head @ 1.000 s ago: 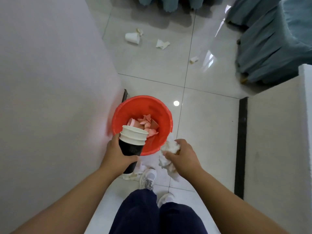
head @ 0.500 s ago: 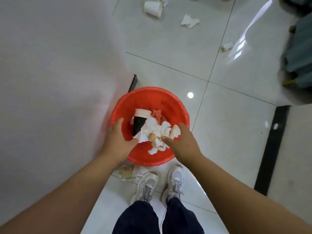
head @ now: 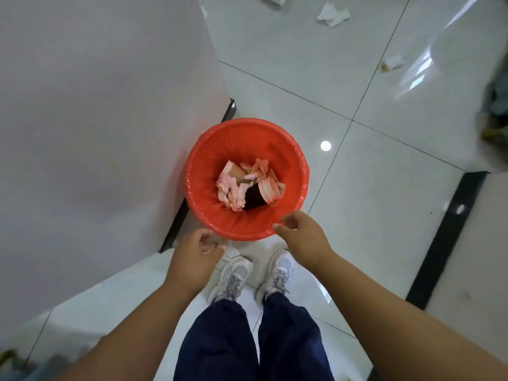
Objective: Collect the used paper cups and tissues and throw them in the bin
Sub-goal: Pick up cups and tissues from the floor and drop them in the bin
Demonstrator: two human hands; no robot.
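Inside the red bin (head: 247, 138) beside the wall (head: 96, 105), paper cups (head: 255, 198) and crumpled tissues (head: 231, 191) lying together, left hand (head: 196, 254) and right hand (head: 302, 237) hovering at its near rim, each grip hanging loosely apart, holding nothing, stray tissues (head: 332, 15) lying on the floor (head: 384, 174) well beyond.

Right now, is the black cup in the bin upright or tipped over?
Tipped over. The black cup lies on its side inside the red bin, rim facing right, among crumpled tissues.
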